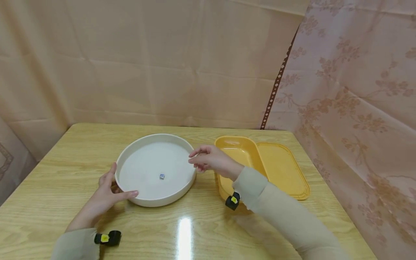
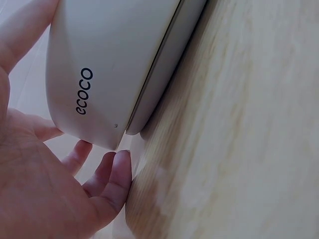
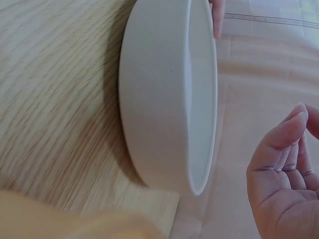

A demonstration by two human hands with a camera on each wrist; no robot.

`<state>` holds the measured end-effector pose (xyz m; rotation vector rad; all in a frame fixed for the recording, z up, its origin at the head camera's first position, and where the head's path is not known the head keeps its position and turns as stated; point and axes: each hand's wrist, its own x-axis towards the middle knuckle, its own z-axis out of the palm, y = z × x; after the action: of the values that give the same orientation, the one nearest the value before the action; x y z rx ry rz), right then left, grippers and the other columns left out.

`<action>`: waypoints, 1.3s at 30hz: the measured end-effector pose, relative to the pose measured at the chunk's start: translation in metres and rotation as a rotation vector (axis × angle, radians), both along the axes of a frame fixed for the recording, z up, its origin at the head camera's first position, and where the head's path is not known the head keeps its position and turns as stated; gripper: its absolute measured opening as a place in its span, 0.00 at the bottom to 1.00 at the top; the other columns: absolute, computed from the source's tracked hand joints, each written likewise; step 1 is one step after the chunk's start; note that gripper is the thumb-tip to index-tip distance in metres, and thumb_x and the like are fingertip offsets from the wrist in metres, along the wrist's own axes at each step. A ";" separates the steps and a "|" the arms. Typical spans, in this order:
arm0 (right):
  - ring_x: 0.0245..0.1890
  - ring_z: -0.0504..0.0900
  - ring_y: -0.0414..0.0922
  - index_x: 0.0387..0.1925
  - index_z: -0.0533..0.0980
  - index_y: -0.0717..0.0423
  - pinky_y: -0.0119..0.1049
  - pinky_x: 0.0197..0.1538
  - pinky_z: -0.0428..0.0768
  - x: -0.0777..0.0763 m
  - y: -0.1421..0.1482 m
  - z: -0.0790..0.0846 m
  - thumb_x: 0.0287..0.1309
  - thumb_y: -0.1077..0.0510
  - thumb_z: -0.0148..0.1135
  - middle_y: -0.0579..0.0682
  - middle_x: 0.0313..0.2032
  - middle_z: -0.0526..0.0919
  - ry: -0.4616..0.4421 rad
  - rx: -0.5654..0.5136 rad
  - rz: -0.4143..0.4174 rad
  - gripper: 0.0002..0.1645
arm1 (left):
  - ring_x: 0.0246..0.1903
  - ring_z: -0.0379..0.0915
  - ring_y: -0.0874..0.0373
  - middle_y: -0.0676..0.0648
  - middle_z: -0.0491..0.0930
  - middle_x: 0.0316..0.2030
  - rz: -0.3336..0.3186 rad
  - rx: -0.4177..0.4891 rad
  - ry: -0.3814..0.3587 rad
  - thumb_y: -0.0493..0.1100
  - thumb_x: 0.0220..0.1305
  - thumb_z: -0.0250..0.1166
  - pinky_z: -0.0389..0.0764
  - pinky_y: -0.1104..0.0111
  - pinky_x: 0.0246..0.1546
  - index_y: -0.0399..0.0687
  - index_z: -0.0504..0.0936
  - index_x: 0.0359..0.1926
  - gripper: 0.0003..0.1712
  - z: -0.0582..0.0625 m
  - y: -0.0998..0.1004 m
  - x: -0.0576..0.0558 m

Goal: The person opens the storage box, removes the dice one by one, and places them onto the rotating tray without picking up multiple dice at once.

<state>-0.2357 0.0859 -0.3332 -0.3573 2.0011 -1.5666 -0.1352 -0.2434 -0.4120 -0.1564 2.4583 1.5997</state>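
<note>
Plainly white, round, shallow tray (image 1: 146, 159).

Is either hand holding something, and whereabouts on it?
The left hand grips the round white tray by its near-left rim; nothing shows held in the right hand.
</note>
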 end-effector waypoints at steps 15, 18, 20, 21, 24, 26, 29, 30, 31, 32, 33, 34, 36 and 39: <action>0.26 0.75 0.41 0.50 0.74 0.68 0.30 0.33 0.78 0.008 0.045 -0.003 0.66 0.60 0.60 0.51 0.30 0.78 0.020 0.027 -0.061 0.16 | 0.71 0.45 0.27 0.26 0.22 0.71 0.007 0.002 -0.009 0.50 0.58 0.74 0.51 0.38 0.69 0.55 0.15 0.74 0.74 -0.001 -0.001 0.000; 0.26 0.75 0.41 0.48 0.74 0.68 0.30 0.33 0.77 0.008 0.053 -0.006 0.66 0.61 0.60 0.51 0.29 0.78 0.020 0.017 -0.063 0.14 | 0.71 0.45 0.27 0.26 0.22 0.71 0.007 0.008 -0.009 0.50 0.58 0.74 0.51 0.38 0.70 0.56 0.15 0.74 0.74 -0.001 -0.001 0.000; 0.27 0.75 0.41 0.49 0.74 0.68 0.30 0.33 0.77 0.008 0.059 -0.009 0.66 0.61 0.60 0.52 0.30 0.79 0.018 0.014 -0.063 0.15 | 0.71 0.46 0.29 0.26 0.23 0.71 0.005 0.010 -0.006 0.50 0.59 0.73 0.51 0.38 0.70 0.55 0.15 0.74 0.74 -0.002 -0.001 0.000; 0.27 0.76 0.41 0.49 0.74 0.68 0.30 0.33 0.77 0.008 0.062 -0.011 0.66 0.61 0.59 0.51 0.30 0.79 0.015 0.016 -0.066 0.15 | 0.71 0.46 0.30 0.26 0.23 0.71 0.005 0.010 -0.005 0.50 0.58 0.73 0.51 0.38 0.70 0.55 0.15 0.74 0.74 -0.002 -0.001 0.000; 0.27 0.76 0.40 0.49 0.74 0.68 0.31 0.34 0.78 0.007 0.072 -0.017 0.66 0.60 0.60 0.50 0.30 0.79 0.010 0.034 -0.076 0.15 | 0.71 0.48 0.32 0.27 0.23 0.71 0.002 0.006 0.000 0.50 0.59 0.73 0.51 0.39 0.70 0.54 0.15 0.74 0.74 -0.002 0.000 0.001; 0.26 0.76 0.40 0.49 0.74 0.68 0.31 0.34 0.78 0.006 0.077 -0.020 0.66 0.60 0.60 0.50 0.30 0.79 0.005 0.047 -0.086 0.16 | 0.70 0.49 0.32 0.26 0.23 0.71 0.001 0.002 0.000 0.50 0.59 0.73 0.52 0.39 0.70 0.54 0.15 0.74 0.74 -0.003 -0.001 0.001; 0.26 0.76 0.40 0.50 0.74 0.69 0.32 0.34 0.79 0.005 0.085 -0.024 0.66 0.59 0.60 0.49 0.29 0.78 0.006 0.066 -0.078 0.17 | 0.70 0.49 0.32 0.26 0.23 0.71 0.000 -0.003 -0.002 0.51 0.59 0.73 0.52 0.39 0.69 0.54 0.14 0.74 0.74 -0.003 -0.002 0.000; 0.26 0.77 0.40 0.50 0.74 0.69 0.32 0.34 0.80 0.004 0.087 -0.025 0.66 0.58 0.60 0.49 0.29 0.79 -0.001 0.071 -0.078 0.17 | 0.70 0.48 0.32 0.26 0.23 0.71 0.000 -0.001 -0.005 0.51 0.59 0.73 0.52 0.38 0.69 0.54 0.14 0.73 0.74 -0.003 -0.002 0.000; 0.25 0.77 0.40 0.50 0.73 0.69 0.32 0.34 0.80 0.003 0.089 -0.027 0.66 0.58 0.60 0.50 0.29 0.79 -0.005 0.074 -0.075 0.18 | 0.70 0.48 0.32 0.26 0.22 0.71 -0.002 0.000 -0.008 0.51 0.60 0.72 0.52 0.38 0.69 0.55 0.14 0.73 0.74 -0.003 -0.002 0.000; 0.25 0.77 0.40 0.51 0.73 0.70 0.32 0.34 0.80 0.003 0.092 -0.028 0.66 0.58 0.60 0.50 0.30 0.79 -0.010 0.080 -0.071 0.19 | 0.70 0.48 0.32 0.26 0.22 0.71 -0.003 0.002 -0.010 0.51 0.60 0.72 0.52 0.38 0.69 0.55 0.14 0.73 0.73 -0.003 -0.002 0.000; 0.25 0.77 0.40 0.51 0.73 0.70 0.32 0.34 0.80 0.002 0.094 -0.029 0.66 0.58 0.60 0.50 0.30 0.79 -0.017 0.083 -0.067 0.19 | 0.70 0.48 0.31 0.26 0.22 0.71 -0.005 0.001 -0.012 0.51 0.60 0.72 0.52 0.38 0.69 0.55 0.14 0.73 0.73 -0.003 -0.002 0.000; 0.25 0.78 0.40 0.52 0.73 0.70 0.31 0.34 0.81 0.002 0.097 -0.030 0.66 0.58 0.60 0.51 0.30 0.79 -0.025 0.086 -0.066 0.20 | 0.70 0.48 0.31 0.26 0.22 0.71 -0.006 0.001 -0.015 0.51 0.60 0.72 0.53 0.39 0.69 0.55 0.14 0.73 0.73 -0.003 -0.002 0.000; 0.25 0.79 0.39 0.53 0.72 0.71 0.31 0.34 0.81 0.001 0.101 -0.033 0.66 0.58 0.60 0.52 0.31 0.80 -0.041 0.094 -0.064 0.20 | 0.71 0.48 0.31 0.26 0.22 0.71 -0.008 0.001 -0.019 0.51 0.60 0.72 0.53 0.40 0.69 0.55 0.14 0.73 0.73 -0.003 -0.003 0.000; 0.25 0.80 0.40 0.54 0.72 0.72 0.31 0.33 0.81 0.000 0.107 -0.035 0.67 0.59 0.59 0.52 0.32 0.81 -0.055 0.114 -0.052 0.22 | 0.71 0.48 0.31 0.26 0.22 0.71 -0.009 -0.001 -0.022 0.52 0.60 0.72 0.54 0.40 0.69 0.55 0.14 0.73 0.73 -0.003 -0.003 0.000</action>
<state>-0.2360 0.1932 -0.3686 -0.2169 2.0618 -1.4689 -0.1350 -0.2459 -0.4153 -0.1625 2.4396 1.5847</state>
